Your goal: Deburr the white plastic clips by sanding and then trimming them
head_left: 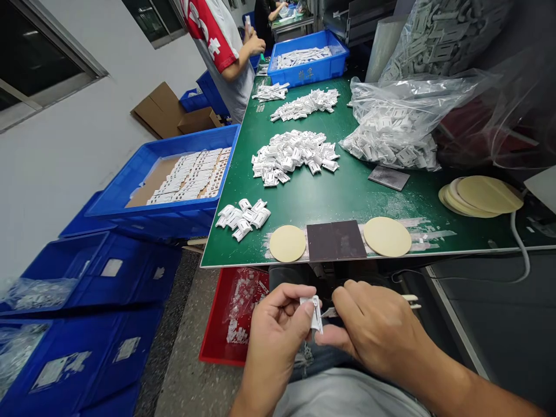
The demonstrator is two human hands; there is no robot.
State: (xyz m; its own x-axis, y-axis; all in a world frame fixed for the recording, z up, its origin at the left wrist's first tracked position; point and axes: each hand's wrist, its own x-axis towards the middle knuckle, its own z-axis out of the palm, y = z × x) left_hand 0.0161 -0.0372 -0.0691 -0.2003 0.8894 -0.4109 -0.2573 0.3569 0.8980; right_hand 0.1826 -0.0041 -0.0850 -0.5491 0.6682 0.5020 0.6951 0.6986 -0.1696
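A small white plastic part [317, 317] is pinched between the thumb and fingers of my left hand [274, 327], just past the table's near edge and over my lap. Close on its right, my right hand [380, 321] is closed around a small knife [330, 312]. Only its metal tip and a pale handle end show; the fist hides the rest. The right thumb reaches to the lower edge of the part. A little pile of similar white parts [243, 218] lies at the table's near left corner.
On the green table [347, 194] are larger heaps of white parts [295, 153], round cream discs [287, 243], a dark square pad [336, 240] and a filled clear bag [395, 133]. Below stands a red bin [211, 341]; blue crates [165, 217] line the left. A co-worker [226, 58] stands beyond.
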